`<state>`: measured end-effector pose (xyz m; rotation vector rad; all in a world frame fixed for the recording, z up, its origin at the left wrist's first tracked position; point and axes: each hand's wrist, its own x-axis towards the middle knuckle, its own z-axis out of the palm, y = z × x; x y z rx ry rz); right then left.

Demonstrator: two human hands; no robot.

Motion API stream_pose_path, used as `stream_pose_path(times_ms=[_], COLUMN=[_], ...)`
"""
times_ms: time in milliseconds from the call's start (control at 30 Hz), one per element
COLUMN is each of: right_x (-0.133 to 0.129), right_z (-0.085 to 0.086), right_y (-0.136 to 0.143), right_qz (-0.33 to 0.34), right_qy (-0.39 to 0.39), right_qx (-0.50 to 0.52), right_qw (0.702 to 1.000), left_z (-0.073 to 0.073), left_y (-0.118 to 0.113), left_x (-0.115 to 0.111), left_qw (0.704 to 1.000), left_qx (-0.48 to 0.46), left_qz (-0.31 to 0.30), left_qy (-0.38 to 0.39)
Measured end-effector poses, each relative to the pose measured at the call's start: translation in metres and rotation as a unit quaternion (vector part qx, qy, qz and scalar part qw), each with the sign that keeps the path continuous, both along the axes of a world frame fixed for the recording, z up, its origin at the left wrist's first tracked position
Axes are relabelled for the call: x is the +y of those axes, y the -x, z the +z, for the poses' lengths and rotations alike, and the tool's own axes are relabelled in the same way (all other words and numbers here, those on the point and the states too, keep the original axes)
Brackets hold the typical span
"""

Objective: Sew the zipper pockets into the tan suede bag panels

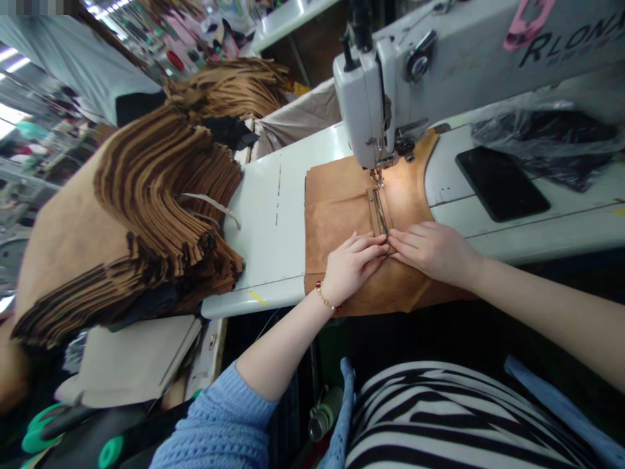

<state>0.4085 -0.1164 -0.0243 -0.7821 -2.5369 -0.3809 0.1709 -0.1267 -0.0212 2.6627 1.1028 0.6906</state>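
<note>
The fingers of the left hand are laid close together on a brown panel, with only narrow gaps between them. The fingers of the right hand are stretched out and likewise set close together, and the 2 sets of fingertips are nearly joined at the near end of a long, narrow slot. Cloth is touched by both hands; whether any is pinched under the fingertips cannot be told.

The panel is spread across a pale green worktable, beneath the needle area of a white sewing machine, and its near edge is draped over the table's front. The cloth by the needle is brightly lit. Behind, a cluttered workroom is seen, blurred.

To the left, a tall, folded stack of brown pieces is piled beside the table, well apart from the hands. To the right, a black phone is laid flat, near a clear plastic bag with dark contents. A pink clip is attached to the machine's arm. The slot's near end is partly covered by the fingers, and the table behind is partly blocked by the machine's head.
</note>
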Motion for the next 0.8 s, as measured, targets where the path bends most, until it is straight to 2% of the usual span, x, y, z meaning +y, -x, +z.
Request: stream_pose_path(times_ms=[133, 200, 300, 400, 500, 667, 733, 800], right_x=[0.003, 0.015, 0.035, 0.045, 0.044, 0.058, 0.072, 0.089], right_z=[0.001, 0.003, 0.005, 0.007, 0.010, 0.012, 0.013, 0.014], right_y=[-0.019, -0.028, -0.032, -0.026, -0.023, -0.040, -0.043, -0.039], right_qz=[0.044, 0.033, -0.040, -0.055, -0.023, 0.129, 0.123, 0.090], right_qy=[0.080, 0.108, 0.080, 0.045, 0.039, 0.066, 0.063, 0.049], right_qx=[-0.002, 0.002, -0.019, -0.061, -0.082, -0.082, -0.080, -0.084], right_qw=[0.996, 0.994, 0.996, 0.996, 0.996, 0.986, 0.987, 0.991], left_z=[0.002, 0.004, 0.007, 0.008, 0.009, 0.010, 0.011, 0.011], left_y=[0.008, 0.013, 0.019, 0.022, 0.023, 0.023, 0.023, 0.023], left_x=[0.000, 0.001, 0.004, 0.006, 0.006, 0.006, 0.006, 0.006], left_qw=[0.998, 0.996, 0.992, 0.990, 0.990, 0.988, 0.988, 0.988], left_qx=[0.021, 0.022, 0.018, 0.021, 0.031, 0.048, 0.047, 0.047], left_qz=[-0.043, -0.067, -0.090, -0.101, -0.105, -0.107, -0.108, -0.108], left_qy=[0.030, 0.055, 0.084, 0.093, 0.094, 0.097, 0.097, 0.097])
